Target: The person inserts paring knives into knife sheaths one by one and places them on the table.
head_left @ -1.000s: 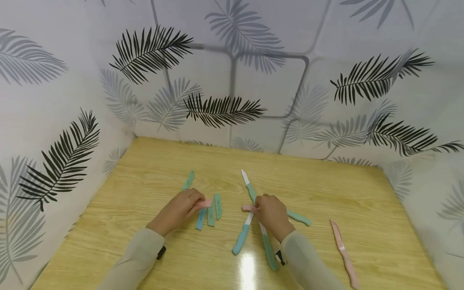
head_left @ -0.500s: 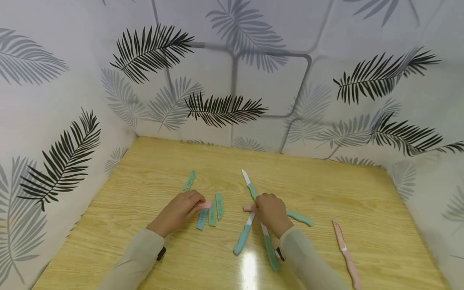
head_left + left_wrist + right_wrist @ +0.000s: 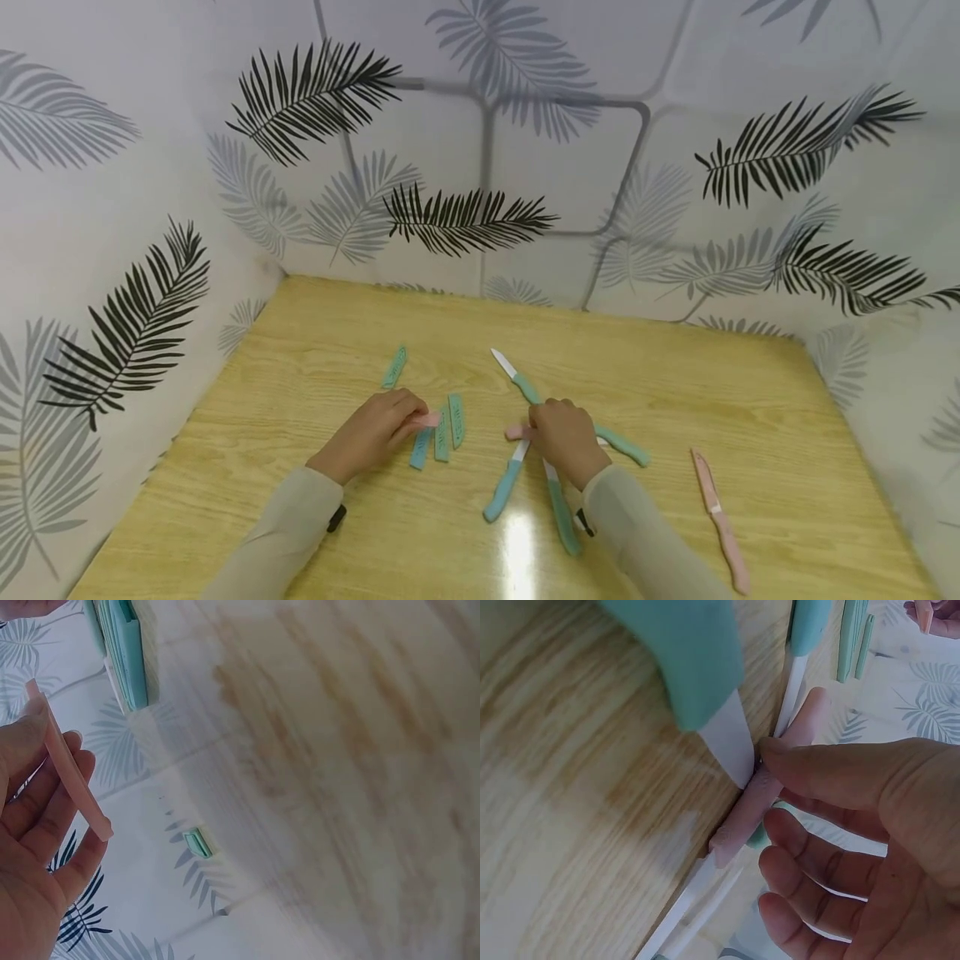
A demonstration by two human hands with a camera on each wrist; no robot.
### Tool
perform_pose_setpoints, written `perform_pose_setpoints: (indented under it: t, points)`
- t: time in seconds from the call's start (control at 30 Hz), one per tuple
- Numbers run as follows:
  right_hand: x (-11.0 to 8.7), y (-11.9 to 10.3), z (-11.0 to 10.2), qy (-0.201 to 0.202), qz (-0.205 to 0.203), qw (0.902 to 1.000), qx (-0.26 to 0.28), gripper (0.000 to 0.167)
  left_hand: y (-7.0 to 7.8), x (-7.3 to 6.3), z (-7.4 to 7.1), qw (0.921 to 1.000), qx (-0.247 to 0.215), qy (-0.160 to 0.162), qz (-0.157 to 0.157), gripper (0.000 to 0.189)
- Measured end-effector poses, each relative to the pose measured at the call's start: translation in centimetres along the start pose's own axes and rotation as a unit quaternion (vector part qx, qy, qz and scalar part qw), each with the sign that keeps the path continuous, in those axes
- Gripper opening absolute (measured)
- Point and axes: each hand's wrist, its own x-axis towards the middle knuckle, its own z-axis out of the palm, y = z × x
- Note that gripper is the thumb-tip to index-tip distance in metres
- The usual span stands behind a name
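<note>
Fingers (image 3: pixel 82 862) of L hand (image 3: pixel 378 429) were curled in only as far as needed to pinch a thin pink sheath (image 3: pixel 71 769), thumb one side, fingertips other. R hand (image 3: pixel 566 437): handle of pink knife (image 3: pixel 750 802) was pinched by thumb (image 3: pixel 825 772), prob. against index (contact partly hidden); other fingers loosely curled, apart from it.

Reasons (judged): blade was prob. turned away from L hand for safety; sheath was prob. held up so its free end stayed clear of worktop (image 3: pixel 337 333). Sheaths L, bare knives R: presumably grouped by kind, each within reach of one hand.

Pink knife loc.: low among the bare knives; contact w/ worktop unclear. Appearance: handle dull pink, butt rounded, faint relief, not legible; blade white. Sheath was seen approx. edge-on, slight lip at one end.

Around R hand: blue knife (image 3: pixel 504 493), dk green knife (image 3: pixel 564 517), upper lt green knife (image 3: pixel 528 387), plus another lt green handle (image 3: pixel 622 446). Near L hand: blue sheath (image 3: pixel 422 448), two green sheaths (image 3: pixel 442 435); third green sheath (image 3: pixel 393 367) beyond. Far R: second pink knife (image 3: pixel 723 537), blade covered.
</note>
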Motion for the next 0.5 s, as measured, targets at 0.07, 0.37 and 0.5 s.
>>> perform_pose_setpoints:
  t: [0.07, 0.37, 0.5]
  points:
    - [-0.1, 0.1, -0.1, 0.005, -0.007, 1.0000, -0.001, 0.034, 0.1, 0.1, -0.1, 1.0000, 0.002, -0.003, -0.001, 0.015]
    - [-0.9, 0.1, -0.2, 0.012, -0.038, 0.9987, -0.031, 0.030, 0.3, 0.3, -0.2, 0.9999, 0.006, -0.010, -0.005, 0.016]
    - [-1.1, 0.2, -0.9, 0.020, -0.051, 0.9979, -0.034, 0.018, 0.3, 0.2, -0.1, 0.9999, 0.007, -0.012, -0.007, 0.016]
